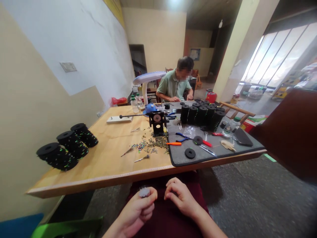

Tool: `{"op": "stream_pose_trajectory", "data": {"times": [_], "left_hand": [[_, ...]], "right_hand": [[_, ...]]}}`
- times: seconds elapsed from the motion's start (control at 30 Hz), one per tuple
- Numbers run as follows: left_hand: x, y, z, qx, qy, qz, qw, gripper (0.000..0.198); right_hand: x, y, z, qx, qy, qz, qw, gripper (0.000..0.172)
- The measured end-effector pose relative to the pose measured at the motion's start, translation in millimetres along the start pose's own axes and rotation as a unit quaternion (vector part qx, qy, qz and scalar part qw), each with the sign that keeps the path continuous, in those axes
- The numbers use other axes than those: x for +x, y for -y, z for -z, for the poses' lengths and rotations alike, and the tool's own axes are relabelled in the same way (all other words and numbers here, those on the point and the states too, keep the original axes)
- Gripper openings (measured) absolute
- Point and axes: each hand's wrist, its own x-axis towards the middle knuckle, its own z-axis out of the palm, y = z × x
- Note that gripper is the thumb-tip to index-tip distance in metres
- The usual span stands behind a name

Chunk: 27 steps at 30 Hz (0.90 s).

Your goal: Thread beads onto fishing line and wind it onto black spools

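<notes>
My left hand (pixel 142 206) is above my lap, its thumb and fingers pinched round a small grey piece (pixel 144 192) with dark prongs along its far edge. I cannot tell its exact kind. Just to the right, my right hand (pixel 180 196) is curled, thumb close to the fingertips. Anything between those fingers is too small or hidden to make out. The two hands are apart, in front of the table edge (pixel 148 175). Nearest on the tabletop lie a slim light stick with a dark end (pixel 142 158) and a black foam disc (pixel 190 153).
A black crank device (pixel 158 122) stands mid-table beside scattered small brass-coloured pieces (pixel 158 142). Black foam rolls stand at left (pixel 66 150) and on the grey mat (pixel 237 153) at right. Blue-handled pliers (pixel 182 137) lie there. A person (pixel 174 82) sits opposite, near a lamp (pixel 148 77).
</notes>
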Motion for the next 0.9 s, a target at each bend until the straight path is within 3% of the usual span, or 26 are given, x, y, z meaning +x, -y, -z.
{"op": "stream_pose_trajectory", "data": {"times": [0.2, 0.4, 0.57, 0.73, 0.9], "left_hand": [[-7.8, -12.9, -2.9, -0.069, -0.002, -0.021, 0.997, 0.038], [-10.4, -19.5, -7.9, -0.050, -0.009, -0.035, 0.998, 0.038], [-3.8, -21.6, -14.7, 0.095, -0.025, -0.083, 0.992, 0.033], [4.6, -25.2, -17.0, 0.272, -0.097, -0.188, 0.939, 0.031], [9.2, -32.0, 1.7, 0.352, -0.134, -0.249, 0.892, 0.028]], "right_hand": [[-2.9, -26.9, -1.3, -0.025, -0.021, -0.014, 0.999, 0.020], [-4.0, -40.0, -2.3, -0.034, -0.037, -0.026, 0.998, 0.023], [-1.7, -19.5, -0.7, 0.066, -0.010, -0.026, 0.997, 0.023], [8.8, 20.2, -8.9, 0.270, 0.056, -0.065, 0.959, 0.039], [17.0, 28.4, -21.6, 0.260, -0.004, -0.146, 0.955, 0.034]]}}
